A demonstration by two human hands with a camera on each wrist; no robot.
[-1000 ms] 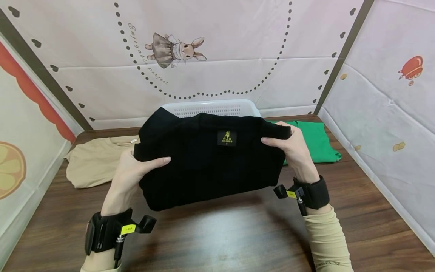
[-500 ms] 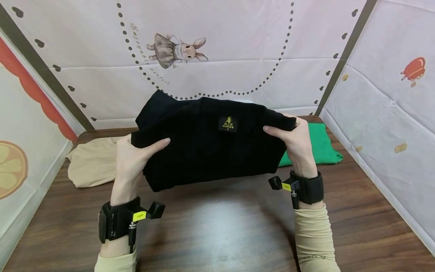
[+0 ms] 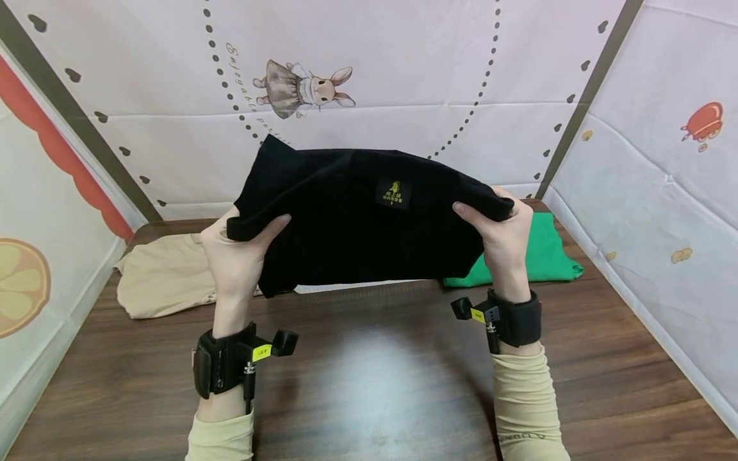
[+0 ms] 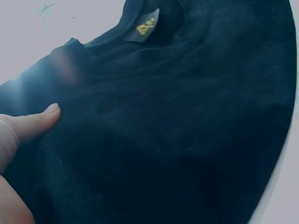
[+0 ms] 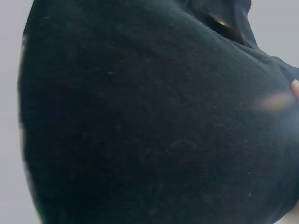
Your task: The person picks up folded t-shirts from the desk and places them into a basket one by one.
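Observation:
A folded black T-shirt is held up above the table between both hands, its neck label with yellow print facing me. My left hand grips its left side, thumb in front and fingers hidden behind the cloth. At the other end my right hand pinches the right side in the same way. The left wrist view shows the left thumb lying on the black cloth below the collar. Black fabric fills most of the right wrist view, with a fingertip at its right edge.
A folded beige shirt lies on the wooden table at the left. On the right is a folded green garment. A sliver of the white basket shows below the black shirt. Printed cloth walls enclose the back and sides.
Both hands have raised the black T-shirt and carried it away from me, so it now covers most of the white basket. The left forearm has swung inward to the right.

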